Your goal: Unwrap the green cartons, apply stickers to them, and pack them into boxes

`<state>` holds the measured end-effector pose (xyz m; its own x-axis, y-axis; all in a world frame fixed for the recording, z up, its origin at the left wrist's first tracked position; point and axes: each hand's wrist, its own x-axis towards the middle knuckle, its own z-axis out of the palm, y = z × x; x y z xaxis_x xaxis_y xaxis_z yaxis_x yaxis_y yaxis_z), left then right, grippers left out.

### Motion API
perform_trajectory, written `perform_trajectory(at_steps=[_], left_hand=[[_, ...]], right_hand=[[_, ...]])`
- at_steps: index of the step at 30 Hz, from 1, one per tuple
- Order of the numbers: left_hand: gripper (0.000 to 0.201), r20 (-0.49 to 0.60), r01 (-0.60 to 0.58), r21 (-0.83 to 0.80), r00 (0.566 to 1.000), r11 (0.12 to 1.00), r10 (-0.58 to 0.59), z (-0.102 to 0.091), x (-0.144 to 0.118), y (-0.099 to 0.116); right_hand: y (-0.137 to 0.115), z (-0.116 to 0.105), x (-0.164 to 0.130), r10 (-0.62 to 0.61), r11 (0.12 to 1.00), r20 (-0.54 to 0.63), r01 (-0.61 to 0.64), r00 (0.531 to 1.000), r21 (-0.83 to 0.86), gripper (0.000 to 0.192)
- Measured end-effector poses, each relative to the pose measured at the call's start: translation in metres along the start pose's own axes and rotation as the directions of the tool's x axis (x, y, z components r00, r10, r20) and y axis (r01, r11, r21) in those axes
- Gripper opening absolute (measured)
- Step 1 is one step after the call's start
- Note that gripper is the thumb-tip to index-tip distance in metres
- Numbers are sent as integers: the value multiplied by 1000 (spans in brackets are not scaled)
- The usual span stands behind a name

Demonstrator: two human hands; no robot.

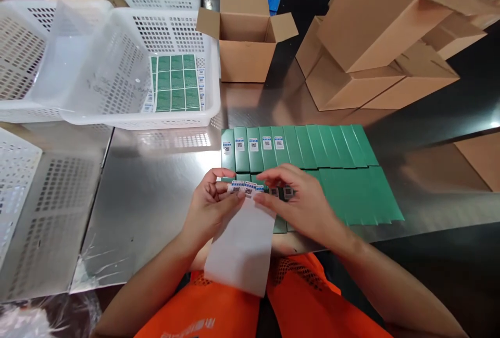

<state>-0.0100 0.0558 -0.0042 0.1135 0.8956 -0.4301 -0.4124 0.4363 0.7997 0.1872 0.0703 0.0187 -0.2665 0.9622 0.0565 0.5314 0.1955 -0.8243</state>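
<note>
A packing workshop: a steel worktable carries rows of identical green boxes, some already bearing QR stickers, with white plastic baskets and open and flat-folded cardboard cartons crowded around, and an orange work garment.

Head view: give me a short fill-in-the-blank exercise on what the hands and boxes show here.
1. Both hands, left hand and right hand, hold a white sheet of ____.
2. The boxes laid in rows on the metal table are ____ in colour.
3. More of these boxes lie in a white ____ at upper left.

Missing words: stickers; green; basket
</note>
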Motion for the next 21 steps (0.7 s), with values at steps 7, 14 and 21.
perform_trajectory(at_steps=[7, 14, 21], left_hand=[[43, -17, 12, 21, 1000, 1000, -12, -1, 4, 4], [44, 11, 50, 38, 999, 998, -51, 2, 2, 3], [42, 1, 38, 47, 999, 998, -38, 1, 5, 2]], right_hand=[[4, -14, 10, -177, 955, -258, 229, 950, 189, 6], [63, -85, 69, 382, 890, -72, -346, 921, 297, 51], [74, -76, 90, 551, 803, 30, -540, 834, 252, 65]])
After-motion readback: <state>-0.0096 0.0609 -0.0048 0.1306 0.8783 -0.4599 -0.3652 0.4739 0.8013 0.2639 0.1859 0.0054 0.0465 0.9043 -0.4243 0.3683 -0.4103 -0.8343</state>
